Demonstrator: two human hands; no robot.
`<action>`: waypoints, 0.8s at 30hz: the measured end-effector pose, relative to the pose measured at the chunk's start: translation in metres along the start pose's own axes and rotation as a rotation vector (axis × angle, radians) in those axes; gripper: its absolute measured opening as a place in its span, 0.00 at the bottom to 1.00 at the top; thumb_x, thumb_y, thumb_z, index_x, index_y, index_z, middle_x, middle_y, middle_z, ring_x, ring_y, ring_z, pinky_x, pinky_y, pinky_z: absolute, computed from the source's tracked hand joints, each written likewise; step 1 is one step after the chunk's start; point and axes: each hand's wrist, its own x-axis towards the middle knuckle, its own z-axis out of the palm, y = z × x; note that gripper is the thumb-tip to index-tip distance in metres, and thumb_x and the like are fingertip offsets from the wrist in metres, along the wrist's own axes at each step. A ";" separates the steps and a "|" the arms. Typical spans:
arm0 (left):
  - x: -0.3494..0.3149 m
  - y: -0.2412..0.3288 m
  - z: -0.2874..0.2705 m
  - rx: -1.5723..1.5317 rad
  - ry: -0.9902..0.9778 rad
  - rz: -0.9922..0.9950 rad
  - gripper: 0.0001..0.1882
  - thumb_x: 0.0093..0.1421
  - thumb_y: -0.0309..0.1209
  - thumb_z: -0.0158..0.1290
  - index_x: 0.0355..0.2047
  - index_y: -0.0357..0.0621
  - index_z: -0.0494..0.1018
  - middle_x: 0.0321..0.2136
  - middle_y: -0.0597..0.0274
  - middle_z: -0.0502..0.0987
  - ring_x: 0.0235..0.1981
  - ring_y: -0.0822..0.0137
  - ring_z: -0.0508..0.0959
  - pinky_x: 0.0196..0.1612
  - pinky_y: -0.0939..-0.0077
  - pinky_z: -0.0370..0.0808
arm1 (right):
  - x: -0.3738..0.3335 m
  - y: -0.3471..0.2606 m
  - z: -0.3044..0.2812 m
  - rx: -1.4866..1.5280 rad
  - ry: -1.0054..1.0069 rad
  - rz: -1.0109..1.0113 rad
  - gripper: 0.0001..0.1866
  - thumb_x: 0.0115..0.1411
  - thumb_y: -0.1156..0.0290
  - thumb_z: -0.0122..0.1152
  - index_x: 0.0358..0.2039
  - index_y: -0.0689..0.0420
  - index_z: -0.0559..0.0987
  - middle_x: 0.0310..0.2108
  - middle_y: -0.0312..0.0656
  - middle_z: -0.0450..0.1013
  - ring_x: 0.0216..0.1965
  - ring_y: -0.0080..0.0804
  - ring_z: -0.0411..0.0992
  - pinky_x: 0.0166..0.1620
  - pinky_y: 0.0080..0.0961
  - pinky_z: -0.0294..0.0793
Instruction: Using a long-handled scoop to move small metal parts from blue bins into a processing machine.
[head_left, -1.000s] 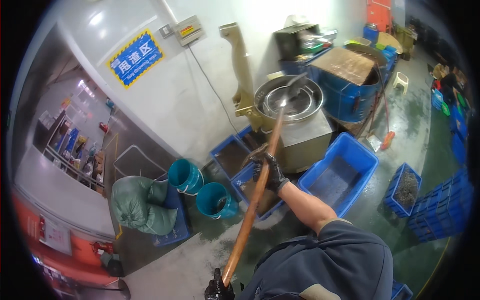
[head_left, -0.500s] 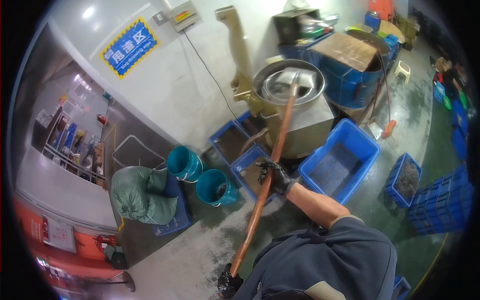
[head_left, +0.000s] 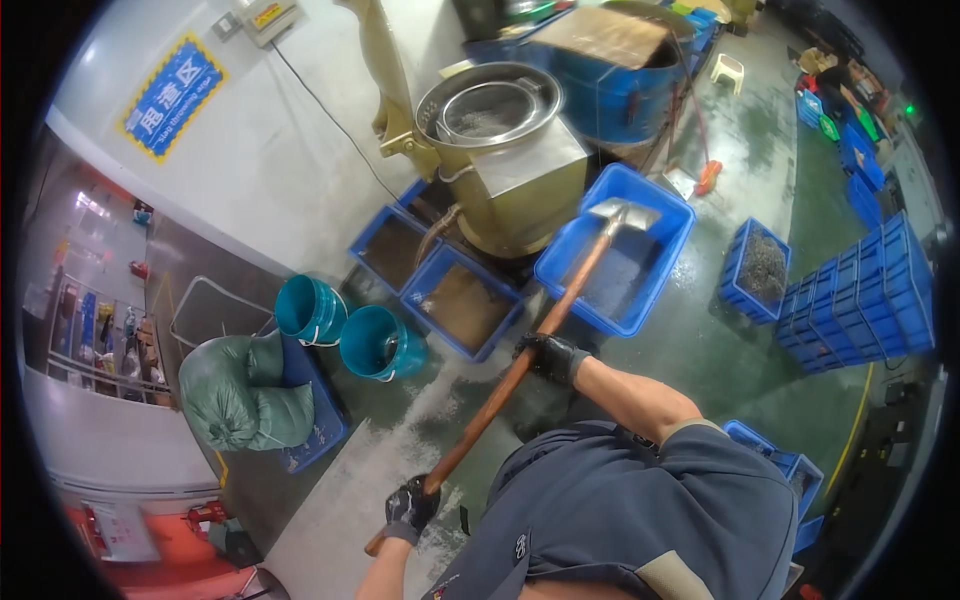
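Observation:
Both my hands, in dark gloves, grip the long wooden handle of a shovel (head_left: 487,411). My left hand (head_left: 410,507) is closed round it near its lower end; my right hand (head_left: 550,358) is closed round it farther up. The shovel's metal blade (head_left: 628,213) is over the large blue tub (head_left: 560,282), which has dark, wet-looking matter on its bottom. Whether the blade touches the tub I cannot tell. Left of the tub stands an olive-green machine (head_left: 510,215) with a round metal bowl on top, greyish matter inside the bowl.
Two shallow blue bins (head_left: 480,350) hold brownish matter beside the machine. Two teal buckets (head_left: 385,345) and a green sack (head_left: 225,395) stand to the left. At right are a blue crate of grey bits (head_left: 757,265) and stacked blue crates (head_left: 860,290). A blue drum (head_left: 610,95) stands behind.
The shovel blade has moved from the machine's bowl to the right and nearer, over the blue tub. Both hands stay on the handle. The view has shifted right.

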 end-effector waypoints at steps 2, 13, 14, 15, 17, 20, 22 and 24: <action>0.010 0.014 -0.014 0.075 0.126 0.079 0.13 0.57 0.42 0.47 0.33 0.52 0.77 0.28 0.51 0.79 0.30 0.48 0.80 0.34 0.53 0.76 | 0.015 0.007 -0.020 0.088 0.000 -0.017 0.09 0.58 0.61 0.58 0.33 0.52 0.76 0.30 0.38 0.76 0.35 0.34 0.75 0.42 0.27 0.76; 0.076 0.127 -0.092 0.403 0.227 0.204 0.08 0.52 0.38 0.53 0.31 0.51 0.74 0.24 0.55 0.78 0.25 0.52 0.79 0.30 0.56 0.75 | 0.038 -0.036 -0.065 0.324 0.169 0.018 0.10 0.58 0.61 0.59 0.35 0.53 0.74 0.35 0.41 0.75 0.37 0.37 0.75 0.45 0.31 0.77; 0.080 0.138 -0.098 0.417 0.214 0.203 0.08 0.52 0.38 0.53 0.31 0.51 0.74 0.24 0.55 0.78 0.25 0.52 0.79 0.30 0.56 0.75 | 0.040 -0.039 -0.066 0.341 0.168 0.028 0.10 0.58 0.61 0.59 0.35 0.53 0.74 0.35 0.41 0.75 0.37 0.37 0.75 0.45 0.31 0.77; 0.083 0.156 -0.106 0.464 0.207 0.183 0.08 0.52 0.38 0.53 0.31 0.51 0.74 0.24 0.54 0.78 0.25 0.52 0.79 0.30 0.56 0.75 | 0.040 -0.044 -0.071 0.341 0.181 0.032 0.11 0.59 0.61 0.59 0.35 0.53 0.74 0.35 0.41 0.74 0.37 0.37 0.74 0.44 0.31 0.77; 0.086 0.172 -0.123 0.535 0.266 0.218 0.08 0.52 0.37 0.53 0.30 0.49 0.75 0.24 0.52 0.78 0.25 0.52 0.79 0.28 0.57 0.75 | 0.041 -0.060 -0.081 0.366 0.126 0.070 0.11 0.59 0.60 0.59 0.36 0.53 0.73 0.34 0.41 0.74 0.37 0.38 0.74 0.43 0.35 0.77; 0.087 0.179 -0.172 0.648 0.253 0.299 0.18 0.47 0.36 0.58 0.40 0.49 0.75 0.24 0.53 0.78 0.25 0.51 0.78 0.29 0.56 0.74 | 0.044 -0.077 -0.082 0.466 0.190 0.052 0.09 0.60 0.61 0.57 0.35 0.52 0.73 0.33 0.42 0.74 0.37 0.39 0.74 0.44 0.37 0.77; 0.082 0.196 -0.208 0.707 0.262 0.303 0.17 0.47 0.35 0.58 0.39 0.47 0.76 0.27 0.53 0.78 0.27 0.52 0.78 0.30 0.58 0.74 | 0.046 -0.097 -0.086 0.522 0.208 0.050 0.08 0.59 0.63 0.57 0.35 0.52 0.73 0.32 0.41 0.73 0.36 0.39 0.74 0.43 0.37 0.77; 0.074 0.197 -0.221 0.726 0.318 0.357 0.16 0.48 0.35 0.57 0.38 0.48 0.76 0.29 0.54 0.78 0.27 0.52 0.78 0.30 0.58 0.74 | 0.049 -0.114 -0.085 0.644 0.255 0.014 0.06 0.59 0.66 0.57 0.34 0.52 0.73 0.29 0.41 0.72 0.35 0.39 0.74 0.41 0.37 0.77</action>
